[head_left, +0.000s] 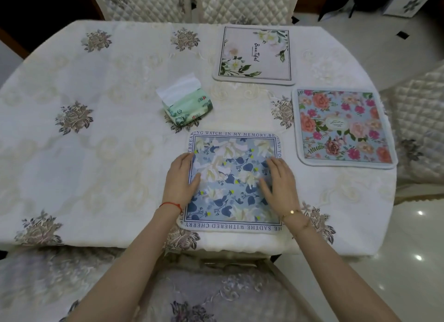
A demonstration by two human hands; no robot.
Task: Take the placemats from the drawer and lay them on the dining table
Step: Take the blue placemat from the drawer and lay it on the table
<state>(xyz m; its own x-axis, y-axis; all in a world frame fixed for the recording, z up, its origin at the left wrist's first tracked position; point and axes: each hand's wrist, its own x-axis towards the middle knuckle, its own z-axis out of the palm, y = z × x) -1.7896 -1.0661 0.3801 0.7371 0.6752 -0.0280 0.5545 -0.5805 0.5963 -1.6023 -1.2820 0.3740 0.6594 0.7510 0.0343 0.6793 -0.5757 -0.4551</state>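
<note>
Three square placemats lie flat on the dining table point(101, 153), which is covered by a cream embroidered cloth. The blue-and-white flower placemat point(234, 168), with lettering round its border, lies at the near edge. My left hand point(181, 180) rests flat on its left border and my right hand point(280, 180) rests flat on its right side, fingers spread, gripping nothing. A pale placemat with white flowers point(254, 55) lies at the far side. A blue placemat with pink and orange roses point(342, 127) lies at the right.
A green pack of tissues point(186, 105) sits near the table's middle, just beyond the blue placemat. Quilted chair backs point(240, 5) stand at the far side, another chair point(418, 120) at the right, and a chair seat point(204, 293) right below me.
</note>
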